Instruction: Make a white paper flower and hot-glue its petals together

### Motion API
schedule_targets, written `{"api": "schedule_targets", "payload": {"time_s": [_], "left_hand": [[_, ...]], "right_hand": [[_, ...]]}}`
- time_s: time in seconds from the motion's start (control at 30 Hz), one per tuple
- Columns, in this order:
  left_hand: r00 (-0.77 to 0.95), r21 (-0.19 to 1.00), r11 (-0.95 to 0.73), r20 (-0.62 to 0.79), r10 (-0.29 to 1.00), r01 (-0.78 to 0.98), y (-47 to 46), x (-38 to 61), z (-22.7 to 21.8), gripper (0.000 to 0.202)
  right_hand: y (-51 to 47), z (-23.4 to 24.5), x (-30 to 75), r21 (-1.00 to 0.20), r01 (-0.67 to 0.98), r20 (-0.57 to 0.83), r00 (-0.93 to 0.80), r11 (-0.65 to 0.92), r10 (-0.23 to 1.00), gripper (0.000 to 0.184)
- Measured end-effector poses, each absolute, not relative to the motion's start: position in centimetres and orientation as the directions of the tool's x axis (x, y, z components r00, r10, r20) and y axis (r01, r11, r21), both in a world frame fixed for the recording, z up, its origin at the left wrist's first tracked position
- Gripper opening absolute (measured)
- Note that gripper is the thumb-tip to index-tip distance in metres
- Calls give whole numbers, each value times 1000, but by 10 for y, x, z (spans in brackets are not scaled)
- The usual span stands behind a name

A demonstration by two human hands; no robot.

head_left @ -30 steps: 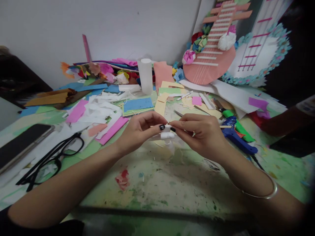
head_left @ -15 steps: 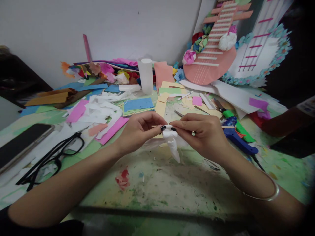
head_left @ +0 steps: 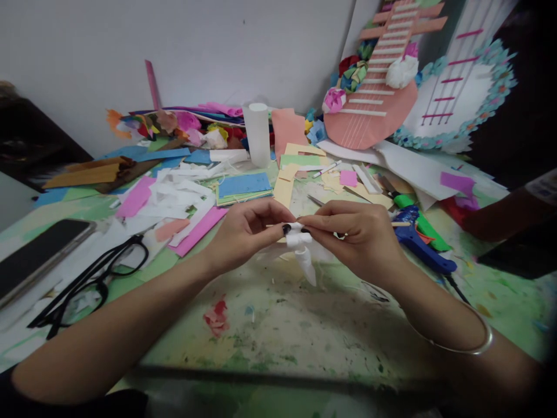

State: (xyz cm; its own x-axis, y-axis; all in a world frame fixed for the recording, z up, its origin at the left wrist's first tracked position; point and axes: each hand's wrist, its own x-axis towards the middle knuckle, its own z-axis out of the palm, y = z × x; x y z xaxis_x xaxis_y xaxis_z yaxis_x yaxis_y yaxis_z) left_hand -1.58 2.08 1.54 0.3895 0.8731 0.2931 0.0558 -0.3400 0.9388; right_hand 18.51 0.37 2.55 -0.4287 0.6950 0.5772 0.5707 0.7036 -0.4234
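Both hands meet over the middle of the table around a strip of white crepe-like paper (head_left: 306, 267). The strip is bunched on a thin wooden stick (head_left: 401, 224), and its loose twisted end hangs below the fingers. My left hand (head_left: 256, 229) pinches the paper and stick from the left, thumb in front. From the right, my right hand (head_left: 357, 235) pinches the same roll, fingertips almost touching the left ones. Behind the right hand the stick's far end pokes out. The part of the stick under the fingers is hidden.
A blue glue gun (head_left: 420, 247) lies right of my right hand. On the left are black eyeglasses (head_left: 104, 284), a phone (head_left: 39, 255) and white paper scraps (head_left: 174, 194). A white cylinder (head_left: 259, 136) stands at the back, beside a pink paper guitar (head_left: 369, 122).
Both hands keep their pinch on the paper and stick, with only slight finger movement. The hanging paper end has shifted slightly left and up.
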Motion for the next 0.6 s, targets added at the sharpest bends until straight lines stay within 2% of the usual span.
{"api": "schedule_targets", "payload": {"time_s": [0.13, 0.4, 0.6], "left_hand": [[396, 935, -347, 293, 870, 69, 21, -17, 14, 8], [402, 916, -384, 310, 861, 117, 23, -18, 9, 10], [434, 915, -386, 305, 848, 113, 23, -18, 9, 12]], "right_hand": [[5, 27, 186, -462, 553, 570, -413, 693, 710, 19], [13, 35, 192, -559, 531, 353, -542, 637, 762, 26], [17, 30, 194, -602, 519, 284, -572, 607, 770, 25]]}}
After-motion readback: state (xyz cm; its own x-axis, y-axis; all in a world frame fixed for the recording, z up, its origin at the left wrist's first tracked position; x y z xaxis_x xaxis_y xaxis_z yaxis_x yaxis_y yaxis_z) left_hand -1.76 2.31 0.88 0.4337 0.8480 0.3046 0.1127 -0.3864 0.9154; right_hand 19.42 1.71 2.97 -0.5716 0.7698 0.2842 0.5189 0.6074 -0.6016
